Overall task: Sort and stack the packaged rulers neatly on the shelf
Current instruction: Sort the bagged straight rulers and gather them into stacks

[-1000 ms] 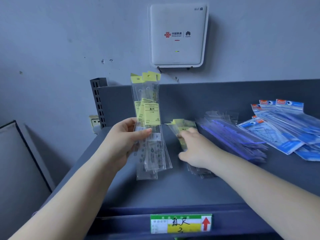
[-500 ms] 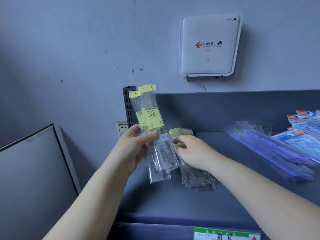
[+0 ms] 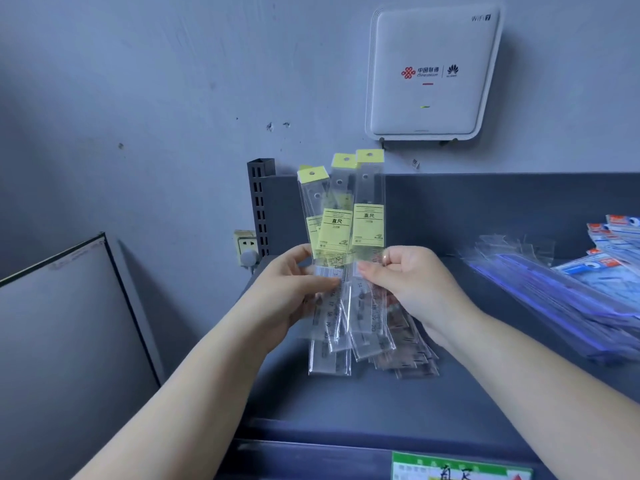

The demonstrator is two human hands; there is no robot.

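Both hands hold yellow-labelled packaged rulers upright above the shelf [image 3: 346, 407]: left hand [image 3: 287, 296] grips a fanned bundle [image 3: 329, 237], right hand [image 3: 405, 282] pinches one ruler pack [image 3: 369, 223] beside it. Gathering step; next, squaring their edges.

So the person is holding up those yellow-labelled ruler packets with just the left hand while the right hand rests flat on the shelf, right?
Not quite. The head view shows both hands holding the yellow-labelled ruler packets: the left hand grips a bunch, and the right hand pinches one packet beside it, above the shelf.
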